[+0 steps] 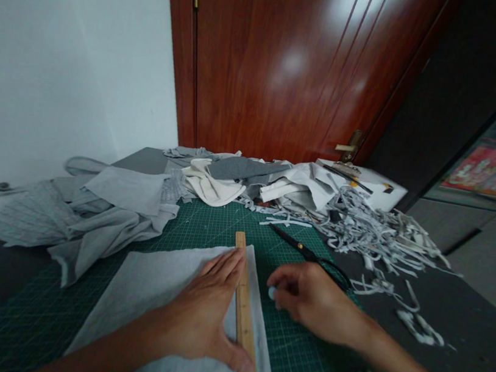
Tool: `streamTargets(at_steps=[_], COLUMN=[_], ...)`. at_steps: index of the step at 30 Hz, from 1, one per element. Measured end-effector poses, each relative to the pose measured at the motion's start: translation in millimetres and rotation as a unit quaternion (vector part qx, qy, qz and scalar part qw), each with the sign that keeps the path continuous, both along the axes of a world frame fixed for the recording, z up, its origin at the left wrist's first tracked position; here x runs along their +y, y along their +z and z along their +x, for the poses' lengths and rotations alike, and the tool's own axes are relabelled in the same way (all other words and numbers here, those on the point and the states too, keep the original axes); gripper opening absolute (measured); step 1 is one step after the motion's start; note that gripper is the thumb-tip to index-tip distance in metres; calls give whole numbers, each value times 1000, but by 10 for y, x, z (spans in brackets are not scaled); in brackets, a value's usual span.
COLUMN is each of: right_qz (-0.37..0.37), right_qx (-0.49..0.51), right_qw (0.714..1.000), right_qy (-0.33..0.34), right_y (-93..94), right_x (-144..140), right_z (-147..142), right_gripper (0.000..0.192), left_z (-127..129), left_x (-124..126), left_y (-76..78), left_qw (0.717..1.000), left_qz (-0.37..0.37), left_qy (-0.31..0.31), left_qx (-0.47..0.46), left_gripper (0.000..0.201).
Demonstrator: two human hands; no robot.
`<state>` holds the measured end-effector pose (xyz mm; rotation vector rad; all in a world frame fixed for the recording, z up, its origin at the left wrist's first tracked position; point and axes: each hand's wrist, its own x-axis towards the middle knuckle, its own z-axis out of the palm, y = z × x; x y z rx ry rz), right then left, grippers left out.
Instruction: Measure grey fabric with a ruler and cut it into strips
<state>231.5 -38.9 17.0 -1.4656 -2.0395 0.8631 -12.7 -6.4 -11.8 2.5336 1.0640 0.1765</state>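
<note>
green cutting mat lies under our work. our left hand presses flat, fingers spread, on a wooden ruler and pale grey cloth; our right hand pinches pale chalk just beside the ruler.

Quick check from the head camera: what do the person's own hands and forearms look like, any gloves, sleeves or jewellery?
Both are bare. The left hand and right hand wear no gloves, no rings and no watch. No sleeve shows on either forearm as far as the picture reaches.
</note>
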Motion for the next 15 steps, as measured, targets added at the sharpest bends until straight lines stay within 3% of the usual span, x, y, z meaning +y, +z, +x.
streamTargets(at_steps=[4, 7, 9, 12, 15], right_qz=[22, 56, 81, 80, 69], right_qx=[-13, -34, -56, -89, -126], right_qw=[999, 995, 992, 992, 989], right_qy=[-44, -77, -85, -40, 21], right_y=[91, 134, 168, 168, 70], right_x=[798, 1092, 1049, 710, 313], right_z=[52, -28, -135, -341, -531], right_gripper=[16, 15, 12, 20, 12], left_z=[-9, -13, -34, -111, -199], left_x=[-6, -11, -7, 11, 7], left_y=[-14, -49, -54, 18, 163], left_qw=[1000, 1000, 1000, 999, 999], left_qz=[8, 11, 3, -18, -23], left_qy=[-3, 2, 2, -12, 8], left_qx=[-4, -17, -23, -29, -46], left_gripper=[147, 148, 149, 145, 111])
